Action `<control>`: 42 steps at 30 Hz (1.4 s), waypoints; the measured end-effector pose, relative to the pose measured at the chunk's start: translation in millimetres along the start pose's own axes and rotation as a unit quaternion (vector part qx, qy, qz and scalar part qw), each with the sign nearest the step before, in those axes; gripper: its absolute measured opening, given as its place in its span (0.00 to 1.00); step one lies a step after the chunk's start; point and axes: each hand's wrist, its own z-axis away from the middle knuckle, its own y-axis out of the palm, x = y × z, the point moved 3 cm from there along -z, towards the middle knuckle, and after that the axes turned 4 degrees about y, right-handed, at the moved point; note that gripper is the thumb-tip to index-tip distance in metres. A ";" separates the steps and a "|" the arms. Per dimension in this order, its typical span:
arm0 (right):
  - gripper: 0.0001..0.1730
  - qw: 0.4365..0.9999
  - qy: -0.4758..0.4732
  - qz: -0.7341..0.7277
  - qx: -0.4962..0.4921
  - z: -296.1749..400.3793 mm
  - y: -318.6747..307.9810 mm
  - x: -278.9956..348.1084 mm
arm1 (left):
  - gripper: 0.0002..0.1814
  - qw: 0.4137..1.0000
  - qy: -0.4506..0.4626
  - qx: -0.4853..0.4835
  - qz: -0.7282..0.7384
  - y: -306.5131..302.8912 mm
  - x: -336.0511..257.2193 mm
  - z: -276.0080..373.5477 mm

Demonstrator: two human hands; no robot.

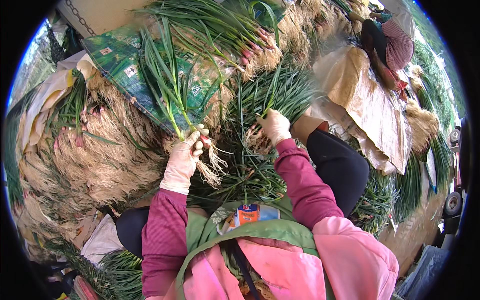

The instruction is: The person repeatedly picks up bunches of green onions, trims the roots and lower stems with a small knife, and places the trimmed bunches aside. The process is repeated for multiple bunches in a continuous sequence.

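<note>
My left hand (187, 153), in a pale glove, is closed around two or so green onion plants (174, 86) near their reddish bulbs; the leaves point up and the roots hang right. My gloved right hand (275, 125) pinches a yellowish-green stalk or leaf above a pile of loose green onions (277, 88). Some reddish bulbs and roots show just left of that hand. Ahead lies a bunch of green onions (221, 26), roots to the right, on a green printed sheet (131, 78).
Heaps of green onions with pale roots (112, 161) stand at left. A brown sheet (367, 97) lies at right, with a seated person (397, 45) beyond it. My bent knee (341, 161) is beside my right forearm. A wheel (453, 202) shows at far right.
</note>
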 end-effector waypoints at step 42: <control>0.09 0.963 -0.260 -0.015 -0.064 -22.8 -56.3 115.1 | 0.08 0.987 0.101 -0.055 0.110 5.6 -33.2 -4.5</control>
